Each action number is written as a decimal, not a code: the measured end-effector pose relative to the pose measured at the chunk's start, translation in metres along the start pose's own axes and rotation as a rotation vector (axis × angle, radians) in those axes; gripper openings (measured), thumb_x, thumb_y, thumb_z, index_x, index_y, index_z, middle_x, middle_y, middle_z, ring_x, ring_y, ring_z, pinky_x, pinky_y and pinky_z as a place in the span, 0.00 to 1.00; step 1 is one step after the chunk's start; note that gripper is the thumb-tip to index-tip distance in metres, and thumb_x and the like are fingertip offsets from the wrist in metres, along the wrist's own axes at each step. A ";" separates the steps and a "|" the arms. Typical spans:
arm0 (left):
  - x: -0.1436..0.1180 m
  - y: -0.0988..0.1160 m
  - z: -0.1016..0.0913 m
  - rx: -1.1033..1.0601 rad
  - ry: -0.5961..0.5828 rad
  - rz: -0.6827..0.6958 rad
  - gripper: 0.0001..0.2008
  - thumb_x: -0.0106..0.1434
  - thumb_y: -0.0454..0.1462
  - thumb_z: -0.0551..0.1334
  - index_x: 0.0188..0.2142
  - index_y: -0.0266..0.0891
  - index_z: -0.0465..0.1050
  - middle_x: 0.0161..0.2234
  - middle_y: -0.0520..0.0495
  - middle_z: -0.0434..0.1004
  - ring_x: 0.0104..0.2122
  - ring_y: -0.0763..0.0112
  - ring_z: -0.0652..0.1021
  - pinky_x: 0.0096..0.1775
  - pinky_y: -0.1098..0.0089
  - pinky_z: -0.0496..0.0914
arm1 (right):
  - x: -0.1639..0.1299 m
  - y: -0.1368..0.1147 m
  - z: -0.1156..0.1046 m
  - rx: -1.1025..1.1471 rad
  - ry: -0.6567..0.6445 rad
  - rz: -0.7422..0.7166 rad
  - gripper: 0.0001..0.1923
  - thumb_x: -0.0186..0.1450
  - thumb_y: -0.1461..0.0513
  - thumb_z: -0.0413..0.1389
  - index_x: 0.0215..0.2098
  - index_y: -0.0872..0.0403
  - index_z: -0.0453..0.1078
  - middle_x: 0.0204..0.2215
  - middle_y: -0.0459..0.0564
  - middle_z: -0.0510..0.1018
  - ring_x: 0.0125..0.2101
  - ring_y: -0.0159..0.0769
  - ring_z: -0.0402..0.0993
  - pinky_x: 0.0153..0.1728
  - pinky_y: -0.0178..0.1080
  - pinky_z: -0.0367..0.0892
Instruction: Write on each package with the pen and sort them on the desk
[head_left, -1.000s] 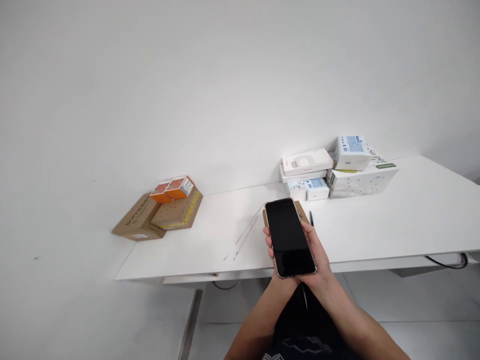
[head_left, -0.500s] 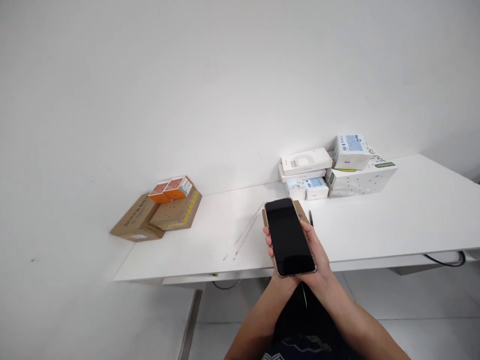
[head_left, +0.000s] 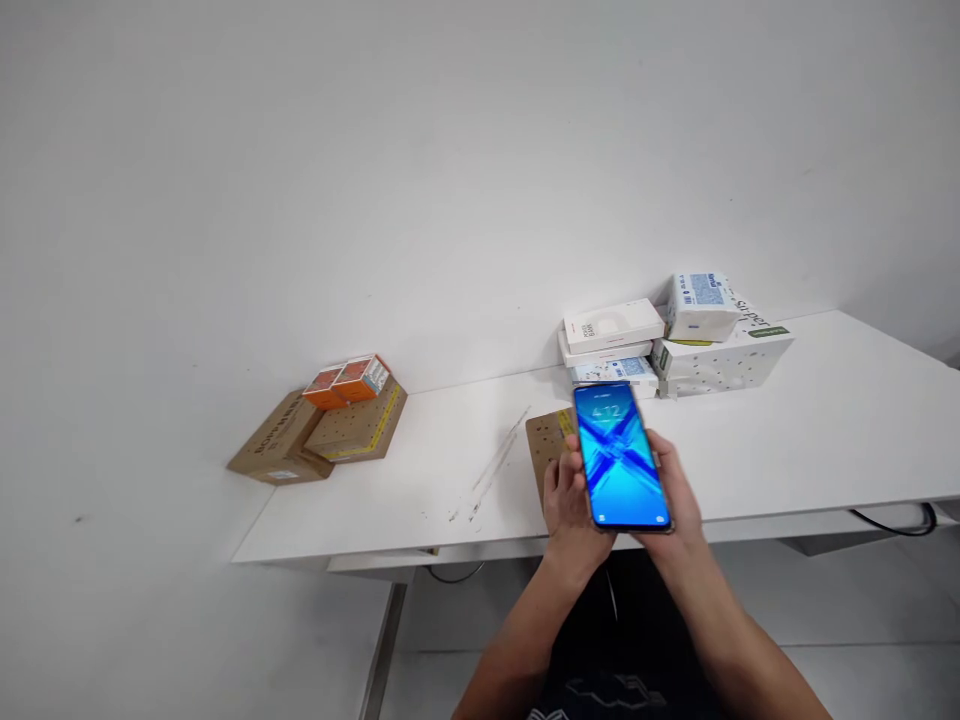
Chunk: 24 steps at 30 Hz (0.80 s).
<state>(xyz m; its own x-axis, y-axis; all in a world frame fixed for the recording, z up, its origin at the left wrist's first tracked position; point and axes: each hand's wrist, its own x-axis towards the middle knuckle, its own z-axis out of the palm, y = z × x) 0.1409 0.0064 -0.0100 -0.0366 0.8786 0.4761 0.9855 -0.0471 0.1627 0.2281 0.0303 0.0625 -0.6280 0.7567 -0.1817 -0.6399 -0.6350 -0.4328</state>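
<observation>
Phone (head_left: 622,455) held up in front of the table's (head_left: 825,440) near edge, screen lit blue with white digits, long axis running away from the body and tilted a little to the right. Right hand (head_left: 679,490) under and along the phone's right side, grip closed on it, fingertips just showing past its right edge. Left hand (head_left: 568,500) at the phone's left side, thumb laid against that edge, grip wrapped on the phone as well. Directly behind the phone and the left hand, a flat brown cardboard piece (head_left: 546,445) lying on the table, partly hidden. Left of the phone, thin clear strips (head_left: 496,465) lying slantwise on the white top. Beyond the phone, against the wall, a stack of white boxes (head_left: 611,335), with a larger white dotted box (head_left: 724,360) just to their right and a soft white-and-blue packet (head_left: 701,305) resting on that. Far left of the phone, at the table's left end, two flat brown cartons (head_left: 300,440) overlapping, with a pair of small orange boxes (head_left: 346,380) on top. Below the phone, both bare forearms meeting over dark clothing.
</observation>
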 end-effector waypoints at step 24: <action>0.000 -0.009 -0.024 0.069 0.069 0.113 0.20 0.66 0.42 0.54 0.55 0.37 0.68 0.56 0.43 0.70 0.51 0.54 0.71 0.50 0.55 0.67 | -0.002 -0.035 -0.177 -2.150 1.055 -0.234 0.29 0.63 0.50 0.49 0.56 0.59 0.67 0.56 0.69 0.63 0.55 0.66 0.56 0.48 0.60 0.60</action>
<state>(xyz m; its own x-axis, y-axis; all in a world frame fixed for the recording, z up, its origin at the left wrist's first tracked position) 0.1277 -0.0047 0.0088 0.0661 0.8349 0.5465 0.9929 -0.1091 0.0465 0.3302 0.0792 -0.0784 0.1340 0.9878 0.0791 0.9460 -0.1037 -0.3070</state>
